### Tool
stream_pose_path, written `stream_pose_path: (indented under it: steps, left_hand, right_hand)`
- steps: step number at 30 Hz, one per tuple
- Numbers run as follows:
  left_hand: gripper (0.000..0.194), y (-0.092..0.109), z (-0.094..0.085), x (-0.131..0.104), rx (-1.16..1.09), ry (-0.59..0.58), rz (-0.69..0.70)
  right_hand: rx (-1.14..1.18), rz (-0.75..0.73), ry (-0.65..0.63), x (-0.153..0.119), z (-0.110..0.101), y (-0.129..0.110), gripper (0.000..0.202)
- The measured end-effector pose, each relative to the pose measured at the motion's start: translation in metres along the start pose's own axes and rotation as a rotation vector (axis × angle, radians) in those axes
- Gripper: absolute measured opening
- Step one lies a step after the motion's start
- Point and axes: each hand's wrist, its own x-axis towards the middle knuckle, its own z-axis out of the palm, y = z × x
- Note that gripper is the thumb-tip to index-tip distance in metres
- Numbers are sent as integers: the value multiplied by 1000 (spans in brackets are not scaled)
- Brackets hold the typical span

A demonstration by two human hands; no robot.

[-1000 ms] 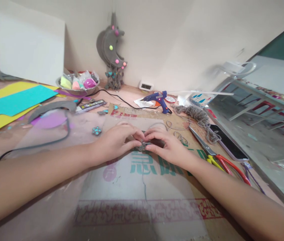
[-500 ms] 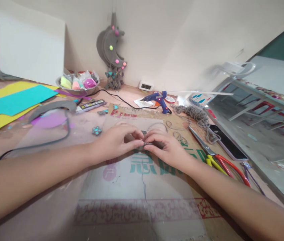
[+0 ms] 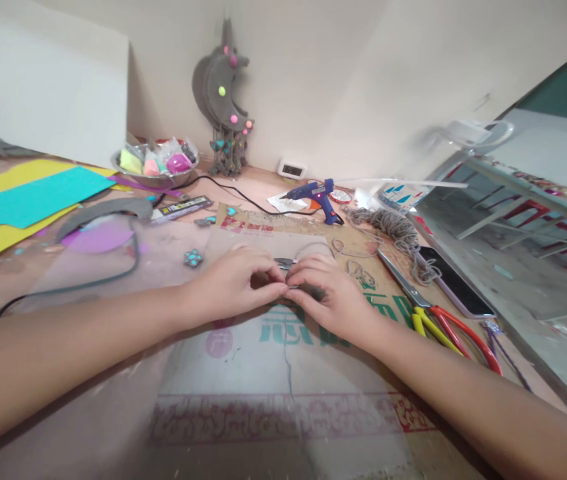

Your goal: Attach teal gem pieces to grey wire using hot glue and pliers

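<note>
By the left hand (image 3: 241, 281) and the right hand (image 3: 333, 293), a small grey piece (image 3: 292, 287) was pinched between thumbs and fingers, over the printed cardboard (image 3: 423, 447). Its visible sliver was laid roughly crosswise, left to right; the rest was hidden, so its pointing end could not be told.

Toward my body, the strip of plastic sheet (image 3: 248, 373) between my forearms gives room to pull back. Beyond my left hand (image 3: 236, 283), the turquoise star (image 3: 193, 258) obstructs; scissors (image 3: 408, 285) and yarn (image 3: 393, 230) crowd my right hand (image 3: 336, 293); ahead, the glue gun (image 3: 324, 193) blocks.
</note>
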Motion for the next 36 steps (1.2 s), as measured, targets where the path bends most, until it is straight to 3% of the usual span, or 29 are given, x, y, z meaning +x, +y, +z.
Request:
stream_pose_path:
  steps: [7, 11, 14, 24, 32, 36]
  left_hand:
    - [19, -1, 0, 0, -44, 0, -16]
    - [18, -4, -1, 0, -76, 6, -71]
    - [17, -5, 0, 0, -75, 19, -71]
    - [15, -5, 0, 1, -69, -52, 0]
    - [17, -9, 3, 0, 14, -26, 87]
    - [17, -10, 4, 1, -36, -16, 62]
  right_hand:
    - [8, 33, -8, 0, -2, 1, 12]
    - [31, 55, -54, 1, -4, 6, 24]
    - [94, 97, -57, 1, -6, 11, 11]
    - [433, 385, 44, -3, -5, 6, 11]
    - [406, 339, 188, -10, 0, -1, 14]
    - [427, 340, 250, -10, 1, -3, 12]
